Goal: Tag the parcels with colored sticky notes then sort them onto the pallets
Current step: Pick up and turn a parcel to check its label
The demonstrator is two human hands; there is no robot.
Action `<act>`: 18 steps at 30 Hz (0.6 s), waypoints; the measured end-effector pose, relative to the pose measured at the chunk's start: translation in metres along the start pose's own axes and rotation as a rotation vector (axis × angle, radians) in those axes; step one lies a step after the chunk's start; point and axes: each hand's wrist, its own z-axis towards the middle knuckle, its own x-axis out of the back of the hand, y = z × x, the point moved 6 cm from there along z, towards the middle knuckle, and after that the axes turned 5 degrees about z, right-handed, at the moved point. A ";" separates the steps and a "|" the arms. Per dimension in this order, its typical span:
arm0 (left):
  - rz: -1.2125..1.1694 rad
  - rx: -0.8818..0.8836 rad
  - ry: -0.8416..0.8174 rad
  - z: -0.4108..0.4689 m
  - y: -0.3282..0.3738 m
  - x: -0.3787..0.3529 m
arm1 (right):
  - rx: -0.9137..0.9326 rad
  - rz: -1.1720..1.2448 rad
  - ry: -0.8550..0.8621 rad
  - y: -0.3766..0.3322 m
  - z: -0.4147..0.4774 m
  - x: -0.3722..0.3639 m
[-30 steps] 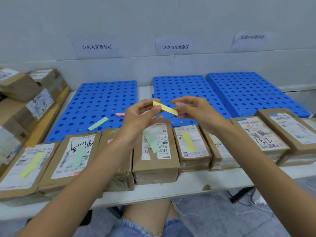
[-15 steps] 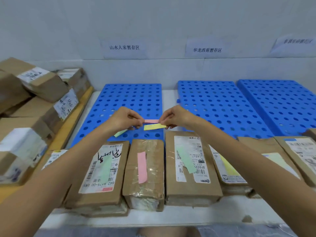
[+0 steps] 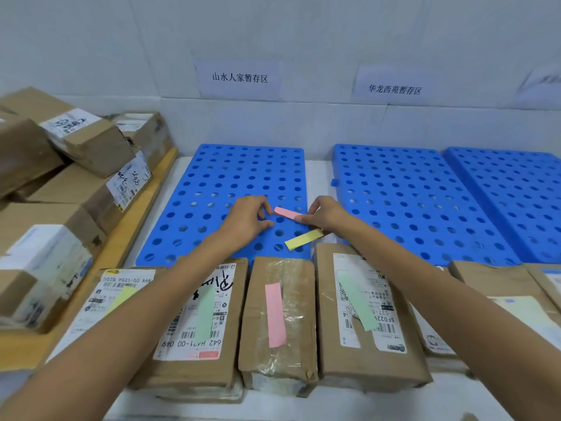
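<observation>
Head view — left hand [image 3: 249, 218] and right hand [image 3: 327, 214] pinch pink note [image 3: 287, 213] ends.

A pale grey wall [image 3: 121, 41] runs behind the white bench [image 3: 317, 171], bearing paper signs [image 3: 239, 78] in black Chinese writing. A wooden board [image 3: 145, 208] lies along the bench's left side. The light is soft, even.

Both arms are uncovered along their whole visible length, the left forearm [image 3: 136, 317] and the right forearm [image 3: 455, 299] alike. The left hand [image 3: 247, 218] and right hand [image 3: 326, 214] are bare, with slender fingers.
</observation>
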 end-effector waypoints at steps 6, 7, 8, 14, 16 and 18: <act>-0.120 0.016 0.095 -0.006 0.012 0.016 | 0.114 0.417 0.113 0.001 -0.018 0.030; -0.183 0.019 0.095 -0.009 0.020 0.019 | 0.141 0.441 0.151 -0.001 -0.024 0.039; -0.252 0.014 0.092 -0.012 0.028 0.021 | 0.160 0.466 0.177 -0.003 -0.032 0.047; -0.642 -0.027 0.120 -0.043 0.094 0.029 | 0.275 0.605 0.105 0.005 -0.089 0.079; -0.709 -0.053 0.131 -0.056 0.116 0.030 | 0.355 0.529 0.146 0.009 -0.112 0.092; -0.756 -0.078 0.114 -0.069 0.136 0.028 | 0.484 0.329 0.238 0.010 -0.135 0.106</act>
